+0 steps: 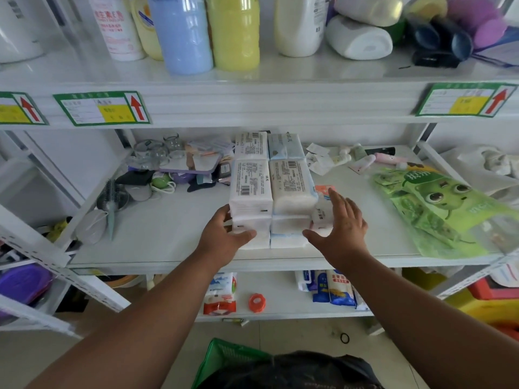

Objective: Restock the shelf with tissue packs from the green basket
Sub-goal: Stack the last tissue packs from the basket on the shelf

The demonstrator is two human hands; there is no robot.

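Observation:
Several white and pale blue tissue packs (290,183) stand stacked in two rows on the middle shelf (168,237). My left hand (224,237) grips the left end of the front stack, its thumb across a lower white pack (252,224). My right hand (344,223) lies open with straight fingers against the stack's right side, touching a small white pack (321,214). The green basket (222,357) sits on the floor below, partly hidden by a dark bag (295,372); its contents cannot be seen.
A large green printed bag (449,209) lies on the shelf to the right. A hairbrush (112,203), glass jars (157,150) and small clutter fill the left. Bottles (182,32) stand on the shelf above. Packets (334,290) lie on the shelf below.

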